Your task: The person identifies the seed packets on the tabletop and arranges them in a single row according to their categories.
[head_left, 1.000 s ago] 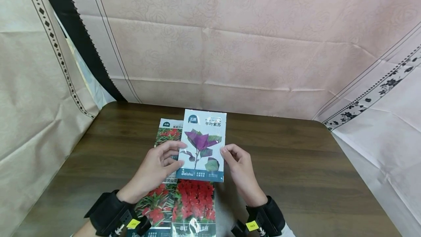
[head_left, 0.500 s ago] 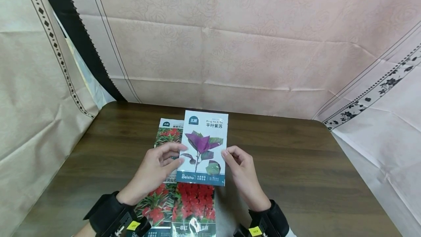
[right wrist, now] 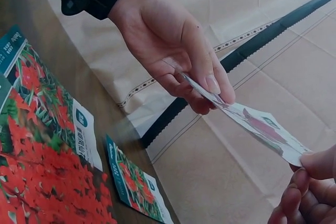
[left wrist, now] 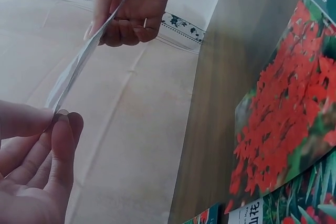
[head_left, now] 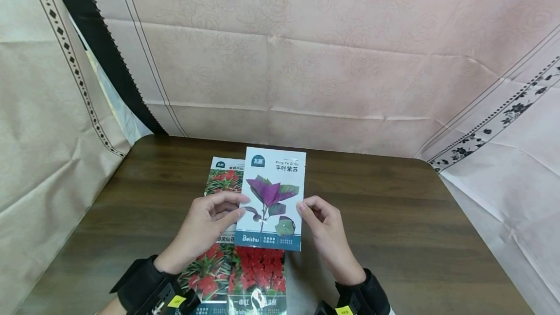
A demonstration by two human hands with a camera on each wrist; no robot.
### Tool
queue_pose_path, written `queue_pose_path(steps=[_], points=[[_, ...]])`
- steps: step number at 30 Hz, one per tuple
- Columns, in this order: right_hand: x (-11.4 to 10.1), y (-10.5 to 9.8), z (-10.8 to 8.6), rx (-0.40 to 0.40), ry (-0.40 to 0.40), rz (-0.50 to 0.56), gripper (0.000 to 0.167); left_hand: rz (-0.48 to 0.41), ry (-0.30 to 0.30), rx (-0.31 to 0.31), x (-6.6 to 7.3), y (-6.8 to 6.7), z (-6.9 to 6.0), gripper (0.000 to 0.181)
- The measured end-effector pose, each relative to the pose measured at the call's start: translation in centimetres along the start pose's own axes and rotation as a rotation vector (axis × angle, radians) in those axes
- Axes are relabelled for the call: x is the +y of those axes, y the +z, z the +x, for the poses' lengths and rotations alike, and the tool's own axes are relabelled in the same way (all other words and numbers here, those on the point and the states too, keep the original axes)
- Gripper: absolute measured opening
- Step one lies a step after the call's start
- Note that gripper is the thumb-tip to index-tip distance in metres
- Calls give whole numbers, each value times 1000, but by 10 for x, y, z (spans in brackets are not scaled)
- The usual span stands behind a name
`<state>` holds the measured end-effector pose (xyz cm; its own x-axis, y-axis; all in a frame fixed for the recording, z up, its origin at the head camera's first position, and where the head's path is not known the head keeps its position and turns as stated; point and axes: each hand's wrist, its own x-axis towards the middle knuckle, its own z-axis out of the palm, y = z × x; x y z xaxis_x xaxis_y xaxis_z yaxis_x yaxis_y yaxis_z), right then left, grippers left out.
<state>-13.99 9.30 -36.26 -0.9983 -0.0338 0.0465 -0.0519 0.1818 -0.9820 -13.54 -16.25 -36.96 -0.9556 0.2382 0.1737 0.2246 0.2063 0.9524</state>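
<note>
A pale packet (head_left: pixel 271 198) with a purple leafy plant on it is up in the air, off the brown surface (head_left: pixel 407 227); the left hand (head_left: pixel 205 225) pinches its left edge, with the thumb and the fingers clamped on it; the right hand (head_left: pixel 325 232) pinches its right edge the same way, between thumb and fingers; the packet's blue strip is at the bottom, toward the person; under it, and nearer the person, two packets with red flowers lie side by side on the surface, a left red packet (head_left: pixel 209 278) with thin green leaves and a right red packet (head_left: pixel 259 271) with a shiny spot near its bottom; a far red packet (head_left: pixel 223 176) lies past them, partly hidden by the pale packet and the left hand; each wrist has a black band (head_left: pixel 142 281) with a yellow tag (head_left: pixel 177 301); a pinkish cloth (head_left: pixel 306 67) with faint roses hangs behind the surface.
</note>
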Motion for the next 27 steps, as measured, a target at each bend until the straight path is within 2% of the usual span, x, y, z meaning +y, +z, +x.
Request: queue_pose_path(steps=[3, 7, 15, 27], points=[[-1, -3, -3, 0, 21, -24, 16, 6, 21, -8, 1, 1, -1, 23], [-4, -8, -7, 2, 43, -48, 18, 5, 17, -17, 3, 3, -3, 23], [-5, -16, -13, -3, 29, -53, 18, 36, 22, -30, 6, 6, -5, 20], [-3, -23, -19, 0, 48, -102, 12, 44, 28, -72, 9, 10, -9, 20]])
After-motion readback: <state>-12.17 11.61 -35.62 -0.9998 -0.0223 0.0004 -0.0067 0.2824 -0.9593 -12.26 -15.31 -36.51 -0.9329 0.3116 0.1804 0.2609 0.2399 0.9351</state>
